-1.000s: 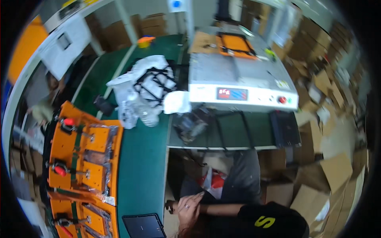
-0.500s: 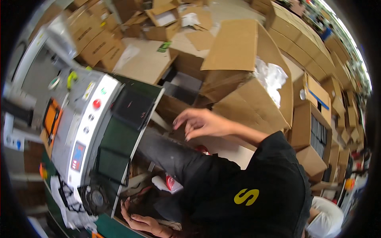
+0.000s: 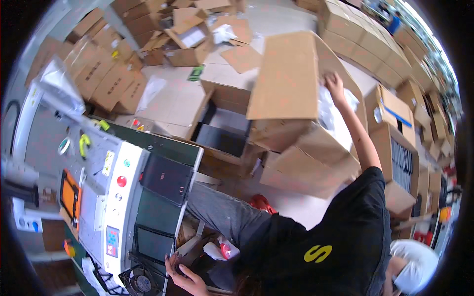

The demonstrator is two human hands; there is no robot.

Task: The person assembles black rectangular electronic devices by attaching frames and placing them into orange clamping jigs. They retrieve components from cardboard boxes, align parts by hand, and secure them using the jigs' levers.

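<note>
My right hand point(image 3: 334, 85) reaches out at the upper right into a large open carton point(image 3: 284, 74). Its bent fingers are at the white plastic bag point(image 3: 328, 111) inside; the fingertips are too blurred to show whether they grip anything. At the bottom, my left hand point(image 3: 182, 274) rests by the table edge with its fingers apart. It is nearest to a black rectangular frame point(image 3: 172, 246) lying on the green table point(image 3: 163, 142). A black flat panel point(image 3: 167, 178) lies farther up the table. Close to my left hand stands a round black fan point(image 3: 142, 282).
A white machine front point(image 3: 117, 212) with a red button and a small display stands along the table. Behind it lies an orange tray point(image 3: 70, 197). A carton with dark sheets point(image 3: 224, 140) sits beyond the table corner. Another carton point(image 3: 392, 190) holds stacked dark pieces.
My right hand has moved from above my lap up and right into the large carton. My left hand stays by the table edge. The view has shifted a little.
</note>
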